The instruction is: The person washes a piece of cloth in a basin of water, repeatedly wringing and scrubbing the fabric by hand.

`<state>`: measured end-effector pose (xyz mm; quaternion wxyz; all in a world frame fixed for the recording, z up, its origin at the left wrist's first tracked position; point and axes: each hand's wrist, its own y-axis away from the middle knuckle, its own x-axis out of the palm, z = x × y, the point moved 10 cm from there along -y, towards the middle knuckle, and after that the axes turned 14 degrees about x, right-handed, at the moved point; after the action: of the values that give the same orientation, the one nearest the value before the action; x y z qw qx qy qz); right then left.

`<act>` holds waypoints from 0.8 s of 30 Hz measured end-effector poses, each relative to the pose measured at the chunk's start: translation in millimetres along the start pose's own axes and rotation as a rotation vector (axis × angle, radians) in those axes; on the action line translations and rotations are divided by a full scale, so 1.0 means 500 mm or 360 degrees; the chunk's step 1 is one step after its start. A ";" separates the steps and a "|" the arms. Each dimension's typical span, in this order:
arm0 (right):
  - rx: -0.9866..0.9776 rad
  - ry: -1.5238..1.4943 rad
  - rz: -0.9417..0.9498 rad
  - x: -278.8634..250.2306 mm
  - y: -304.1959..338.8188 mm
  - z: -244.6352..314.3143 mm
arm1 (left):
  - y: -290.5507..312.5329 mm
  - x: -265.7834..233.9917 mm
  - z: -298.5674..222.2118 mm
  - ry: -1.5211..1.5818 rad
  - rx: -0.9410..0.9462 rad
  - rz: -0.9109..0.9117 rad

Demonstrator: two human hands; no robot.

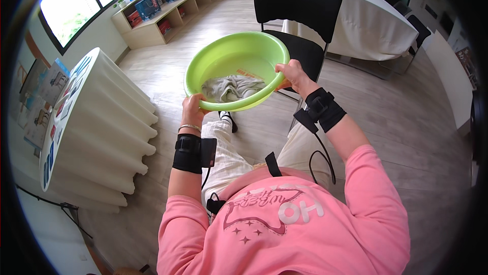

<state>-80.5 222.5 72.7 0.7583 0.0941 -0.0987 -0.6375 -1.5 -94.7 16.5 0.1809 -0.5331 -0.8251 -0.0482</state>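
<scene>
Basin [223,61], round, light green, held aloft and tilted between two hands, ahead of the wearer's torso. From left: draped table [117,143], white cloth, flat items and upright boards on top; left hand [193,108], fingers gripping the basin's near-left rim; grey cloth [231,88], crumpled, lying inside the basin; right hand [296,75], fingers gripping the right rim; chair [299,8], black, beyond; larger table [351,26], white-covered, farther right.
</scene>
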 end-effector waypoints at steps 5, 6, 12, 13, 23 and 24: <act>0.0042 0.0019 -0.0054 -0.013 -0.012 0.000 | -0.014 0.019 0.021 0.0019 0.0015 0.0121; 0.0042 0.0023 -0.0064 -0.014 -0.012 0.001 | -0.016 0.020 0.027 0.0046 -0.0047 0.0101; 0.0092 -0.0030 -0.0126 -0.027 -0.024 -0.025 | -0.016 0.067 -0.045 -0.0485 0.0680 0.0627; 0.0139 -0.0032 -0.0134 -0.028 -0.021 -0.035 | -0.022 0.049 -0.015 -0.0126 0.0393 0.0500; 0.0180 -0.0056 -0.0145 -0.006 -0.003 -0.037 | -0.019 0.022 0.006 0.0025 -0.0045 0.0086; 0.0173 -0.0051 -0.0146 -0.003 -0.004 -0.037 | -0.019 0.013 0.004 0.0019 -0.0037 0.0046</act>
<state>-77.8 224.0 54.3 0.7204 0.1293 -0.1408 -0.6667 -12.9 -92.8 18.1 0.1803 -0.5467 -0.8156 -0.0582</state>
